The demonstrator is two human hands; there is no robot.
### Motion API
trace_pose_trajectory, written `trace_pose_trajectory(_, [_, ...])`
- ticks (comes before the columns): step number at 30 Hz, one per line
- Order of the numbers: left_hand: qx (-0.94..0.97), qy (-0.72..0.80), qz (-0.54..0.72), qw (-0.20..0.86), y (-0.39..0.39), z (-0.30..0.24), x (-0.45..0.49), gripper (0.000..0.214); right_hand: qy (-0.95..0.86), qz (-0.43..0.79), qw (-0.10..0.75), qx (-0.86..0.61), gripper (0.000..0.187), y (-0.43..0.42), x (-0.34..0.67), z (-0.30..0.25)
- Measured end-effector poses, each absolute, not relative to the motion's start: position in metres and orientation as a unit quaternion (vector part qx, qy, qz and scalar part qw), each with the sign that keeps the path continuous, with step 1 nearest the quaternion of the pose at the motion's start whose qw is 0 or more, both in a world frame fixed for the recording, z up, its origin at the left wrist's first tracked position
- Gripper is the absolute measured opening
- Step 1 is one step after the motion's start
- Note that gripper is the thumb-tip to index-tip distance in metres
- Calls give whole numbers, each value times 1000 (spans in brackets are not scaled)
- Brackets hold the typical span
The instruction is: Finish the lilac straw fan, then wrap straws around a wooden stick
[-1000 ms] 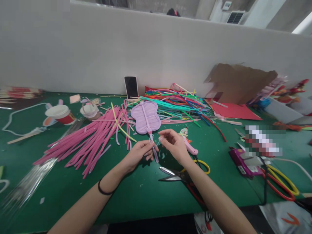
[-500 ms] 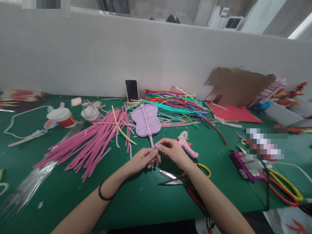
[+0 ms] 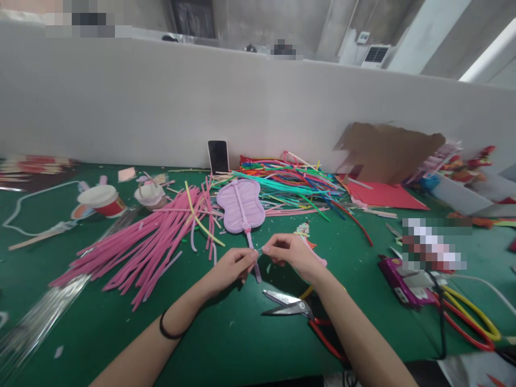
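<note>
A lilac hand fan (image 3: pixel 241 207) with a lobed outline lies in front of me, a pink band at its neck and its handle toward me. My left hand (image 3: pixel 236 264) is closed in a pinch at the handle, which sticks out below the fingertips. My right hand (image 3: pixel 291 251) pinches a thin, pale, see-through strand just right of the handle, a small gap from the left fingertips. Where the strand ends is too small to tell. Open scissors (image 3: pixel 287 305) lie below, blades toward the left. A pink glue gun (image 3: pixel 318 259) is partly hidden behind my right hand.
Pink pipe cleaners (image 3: pixel 149 236) spread at left, beside clear plastic wrap (image 3: pixel 60 295). Multicoloured pipe cleaners (image 3: pixel 290 180) pile at the back near a phone (image 3: pixel 218 157). A paper cup (image 3: pixel 108 201) stands far left. At right are a purple box (image 3: pixel 403 282) and more scissors (image 3: pixel 470 317).
My right hand has drawn slightly right from the handle, so a thin strand shows between the hands. The view has tilted up a little. The fan stays in place.
</note>
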State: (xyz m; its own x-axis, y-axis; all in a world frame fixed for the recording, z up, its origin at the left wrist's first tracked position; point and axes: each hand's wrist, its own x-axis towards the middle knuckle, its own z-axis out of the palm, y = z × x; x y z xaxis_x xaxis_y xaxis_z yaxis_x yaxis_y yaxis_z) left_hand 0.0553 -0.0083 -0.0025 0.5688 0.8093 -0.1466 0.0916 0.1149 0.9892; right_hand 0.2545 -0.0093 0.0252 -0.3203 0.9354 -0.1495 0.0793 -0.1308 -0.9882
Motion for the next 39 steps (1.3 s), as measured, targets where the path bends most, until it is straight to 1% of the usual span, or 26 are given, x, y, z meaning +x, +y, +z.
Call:
trace_pose_trajectory(7, [560,332,283,704,-12,-5,58,50,-448,677,422,-403,27,-11,253,27])
trace_pose_trajectory(10, [520,317,300,734,-13,-1,59,48,-425,680,444,-400,27,-9,251,27])
trace_pose_trajectory(12, [485,303,313,758,-13,1,58,48,-468,634,447,-423,27,-8,250,26])
trace_pose_trajectory(14, [449,284,329,781,-12,5,57,47,-541,553,440,-456,27,-7,249,23])
trace_pose_trajectory(17, [392,258,357,807,-9,9,54,47,-636,457,399,-477,24,-8,248,18])
trace_pose_trajectory(20, [324,235,385,832,-5,12,49,48,-696,409,356,-470,21,-11,247,15])
trace_pose_trajectory(22, [282,222,401,843,-2,14,45,47,-713,400,340,-464,21,-13,247,15])
trace_pose_trajectory(26, [257,217,408,849,0,15,40,46,-670,478,351,-447,27,-15,246,16])
trace_pose_trajectory(29, [265,226,399,848,-1,16,42,48,-614,544,381,-426,37,-15,242,14])
trace_pose_trajectory(32, [289,228,384,847,-4,15,44,49,-590,593,372,-401,45,-15,238,13])
trace_pose_trajectory(33, [297,227,379,847,-4,14,44,50,-586,604,369,-395,45,-15,236,12])
trace_pose_trajectory(36, [316,220,366,847,-4,12,45,48,-559,629,380,-385,34,-17,232,13])
trace_pose_trajectory(39, [331,212,341,854,-5,10,46,48,-500,660,392,-401,43,-19,228,12])
